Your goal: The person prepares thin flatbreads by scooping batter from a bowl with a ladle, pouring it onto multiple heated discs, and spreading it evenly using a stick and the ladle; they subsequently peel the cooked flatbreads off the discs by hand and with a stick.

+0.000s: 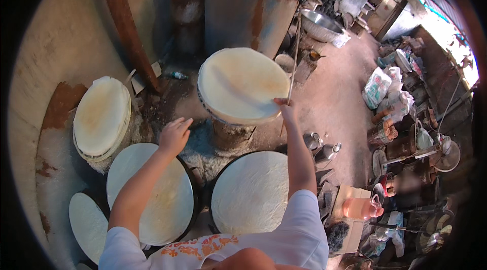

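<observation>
My right hand (287,110) grips a long thin stick (295,62), held nearly upright at the right rim of a stack of thin, pale round sheets (243,83) that look like flatbreads. That stack rests on a drum-like pedestal (233,135). Empty, with its fingers apart, my left hand (175,137) hovers over the gap between this stack and the round griddles near me. A pale layer covers the left griddle (167,194), and my left forearm crosses above it. Beside it lies the right griddle (249,194), also coated pale, partly hidden by my right arm.
Another stack of pale sheets (102,118) stands on the left by the wall. A third coated griddle (88,224) is at lower left. Metal kettles (327,152), a pink liquid jug (361,208) and plastic bags (376,86) line the right side. A metal basin (321,26) sits farther back.
</observation>
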Tool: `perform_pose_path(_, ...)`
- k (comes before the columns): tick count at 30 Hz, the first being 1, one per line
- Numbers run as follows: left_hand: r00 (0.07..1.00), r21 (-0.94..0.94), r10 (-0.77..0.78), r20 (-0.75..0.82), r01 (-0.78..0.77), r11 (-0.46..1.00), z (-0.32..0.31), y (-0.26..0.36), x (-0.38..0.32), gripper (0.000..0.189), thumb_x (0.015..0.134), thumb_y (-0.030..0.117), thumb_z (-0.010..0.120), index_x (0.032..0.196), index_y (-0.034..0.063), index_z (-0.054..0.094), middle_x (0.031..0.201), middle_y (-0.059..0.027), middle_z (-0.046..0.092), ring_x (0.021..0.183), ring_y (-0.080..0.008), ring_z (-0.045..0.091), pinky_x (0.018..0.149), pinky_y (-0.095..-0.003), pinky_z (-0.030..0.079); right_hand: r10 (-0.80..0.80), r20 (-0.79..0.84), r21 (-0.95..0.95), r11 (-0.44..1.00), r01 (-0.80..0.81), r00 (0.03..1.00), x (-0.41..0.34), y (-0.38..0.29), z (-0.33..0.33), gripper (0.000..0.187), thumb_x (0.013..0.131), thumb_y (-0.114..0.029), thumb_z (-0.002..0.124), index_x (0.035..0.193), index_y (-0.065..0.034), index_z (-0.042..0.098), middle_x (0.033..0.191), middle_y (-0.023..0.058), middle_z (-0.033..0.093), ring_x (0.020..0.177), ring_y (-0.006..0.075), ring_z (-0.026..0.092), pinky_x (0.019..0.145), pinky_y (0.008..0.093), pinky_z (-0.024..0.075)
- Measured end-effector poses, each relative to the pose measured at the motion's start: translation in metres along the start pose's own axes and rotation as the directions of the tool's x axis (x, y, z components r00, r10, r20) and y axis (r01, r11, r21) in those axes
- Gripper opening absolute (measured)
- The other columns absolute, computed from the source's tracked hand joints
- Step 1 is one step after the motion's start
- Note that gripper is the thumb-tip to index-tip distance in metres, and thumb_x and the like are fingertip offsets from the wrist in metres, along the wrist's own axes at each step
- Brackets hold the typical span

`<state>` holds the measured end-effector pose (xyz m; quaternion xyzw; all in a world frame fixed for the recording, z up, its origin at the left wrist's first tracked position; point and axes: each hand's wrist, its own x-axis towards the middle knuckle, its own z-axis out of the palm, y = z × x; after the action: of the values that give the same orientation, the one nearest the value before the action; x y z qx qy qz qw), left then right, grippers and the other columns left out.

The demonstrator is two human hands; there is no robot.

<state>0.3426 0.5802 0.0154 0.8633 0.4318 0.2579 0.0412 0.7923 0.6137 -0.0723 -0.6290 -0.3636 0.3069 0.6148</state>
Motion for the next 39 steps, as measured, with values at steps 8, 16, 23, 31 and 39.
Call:
perform_pose_path(8,0.950,-0.517,-0.274,0.150,0.311,0.797,-0.059,0.045,-0.031,0.031,0.090,0.012,0.056,0.121,0.0074,0.058,0.101,-0.0055,0.069,0.100,-0.0196,0.063,0.084,-0.0314,0.049,-0.025,-0.010,-0.082,0.996,0.024,1.000,-0.016,-0.019,0.001,0.033,0.067,0.008,0.046,0.091,0.0029,0.068,0.086,0.0114,0.070,0.082,0.0181,0.065,0.079,0.0281,0.0486)
perform_pose_path(16,0.902,-0.674,0.292,0.318,0.432,-0.600,-0.229,0.239,-0.092,0.086,0.091,0.061,0.039,0.150,0.0112,0.001,0.130,-0.0334,0.044,0.111,-0.0394,0.055,0.097,-0.0429,0.042,-0.072,0.047,-0.265,0.961,0.082,0.996,-0.079,-0.040,-0.046,0.035,0.071,0.003,0.045,0.099,0.0001,0.065,0.091,0.0087,0.068,0.075,0.0109,0.057,0.065,0.0236,0.0440)
perform_pose_path(23,0.927,-0.655,0.255,0.274,0.374,-0.657,-0.262,0.295,-0.179,0.086,0.090,0.057,0.047,0.148,0.0062,0.008,0.131,-0.0300,0.046,0.115,-0.0355,0.053,0.099,-0.0425,0.041,0.149,0.214,-0.139,0.983,-0.121,0.965,-0.295,-0.090,-0.139,0.030,0.067,0.003,0.043,0.091,-0.0015,0.061,0.103,0.0139,0.068,0.100,0.0213,0.063,0.082,0.0333,0.0484)
perform_pose_path(31,0.967,-0.870,0.114,0.230,0.256,-0.421,-0.211,0.340,-0.218,0.087,0.088,0.051,0.057,0.146,-0.0005,0.018,0.133,-0.0256,0.047,0.121,-0.0301,0.050,0.102,-0.0419,0.039,0.336,0.226,-0.190,0.936,-0.297,0.914,-0.389,-0.111,-0.235,0.019,0.080,0.002,0.047,0.094,-0.0006,0.060,0.093,0.0089,0.068,0.083,0.0176,0.065,0.064,0.0287,0.0508)
perform_pose_path(39,0.448,-0.685,-0.828,0.338,0.720,0.111,-0.070,0.305,-0.305,0.034,0.096,0.022,0.052,0.121,-0.0012,0.056,0.098,-0.0123,0.066,0.090,-0.0127,0.063,0.078,-0.0233,0.049,-0.096,0.213,-0.748,0.624,0.226,0.972,-0.412,-0.109,-0.298,0.027,0.088,-0.015,0.061,0.110,0.0001,0.061,0.068,0.0108,0.059,0.057,0.0150,0.058,0.054,0.0316,0.0462)
